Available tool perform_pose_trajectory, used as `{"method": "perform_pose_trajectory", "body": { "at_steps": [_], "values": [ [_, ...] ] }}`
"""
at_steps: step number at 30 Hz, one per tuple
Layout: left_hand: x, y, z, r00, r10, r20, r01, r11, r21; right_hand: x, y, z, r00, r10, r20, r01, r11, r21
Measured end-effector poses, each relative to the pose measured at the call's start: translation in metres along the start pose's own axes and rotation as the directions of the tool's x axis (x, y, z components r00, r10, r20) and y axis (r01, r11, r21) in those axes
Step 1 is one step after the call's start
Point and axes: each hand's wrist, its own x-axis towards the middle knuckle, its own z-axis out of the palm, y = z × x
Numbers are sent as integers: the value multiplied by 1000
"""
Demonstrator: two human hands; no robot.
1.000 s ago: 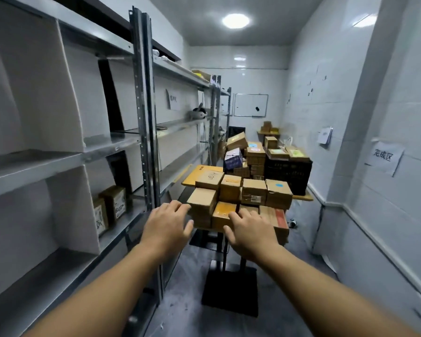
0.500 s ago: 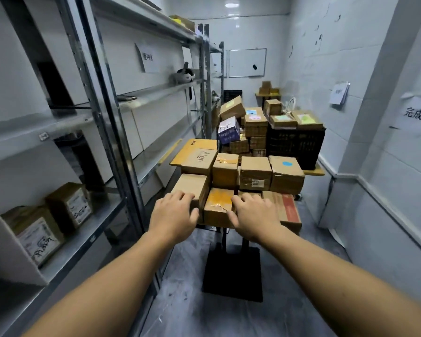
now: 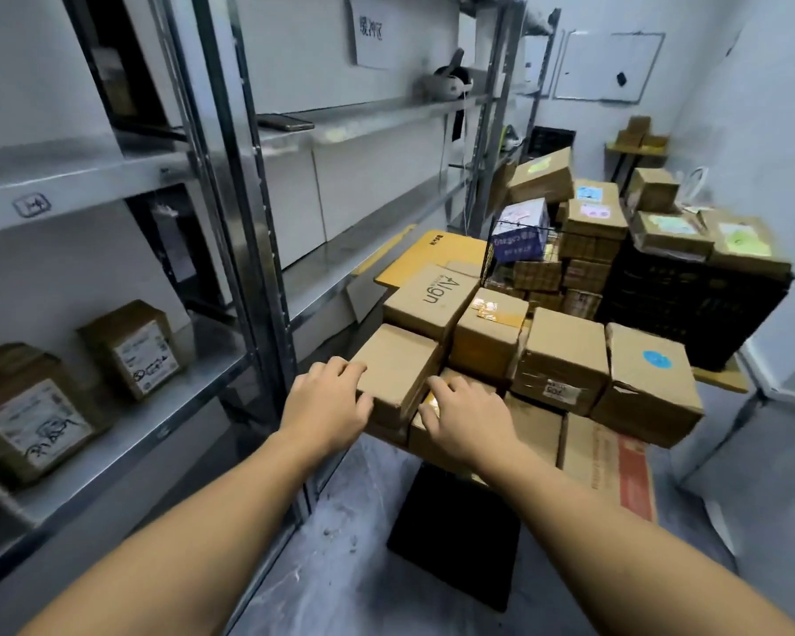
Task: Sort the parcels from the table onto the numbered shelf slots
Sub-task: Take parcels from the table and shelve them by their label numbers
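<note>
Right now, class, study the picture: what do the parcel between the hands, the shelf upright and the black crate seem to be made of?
Parcel: brown cardboard, matt, by its dull fibrous look and folded edges. Shelf upright: metal, probably steel, with a bright, reflective grey sheen. Black crate: likely moulded plastic, judging by its dark lattice walls, though dimly seen.

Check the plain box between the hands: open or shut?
Shut. The plain box shows a flat top with no raised flaps. The left hand grips its left edge, the right hand its right side. Tape: cannot tell.
</note>
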Motion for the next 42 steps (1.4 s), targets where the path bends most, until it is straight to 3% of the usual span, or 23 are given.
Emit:
{"method": "perform_pose_trajectory", "body": {
  "at_steps": [4,15,20,26,33,37,39,42],
  "values": [
    [41,-17,27,999,-25,39,25,999,-23,50,0,29,998,29,55,-33,997,71],
    [114,-53,91,966,5,257,31,990,-137,127,2,96,947,241,213,-301,896,326],
    [115,-59,103,948,1,318,99,949,-300,125,-5,116,941,270,205,-337,812,476],
    [100,-49,104,970,-93,226,184,887,-423,123,-7,124,952,262,156,-297,682,669],
    [79,-28,78,976,-214,-43,142,770,-622,131,6,97,972,220,84,-190,520,833],
    [80,-20,61,912,-362,-192,80,618,-782,135,15,86,976,204,72,-153,412,898],
    [79,-20,56,862,-469,-194,109,545,-832,136,19,81,982,175,65,-122,338,933],
    [75,-20,55,820,-533,-208,160,563,-811,135,22,74,995,98,14,-42,291,956]
  ]
}}
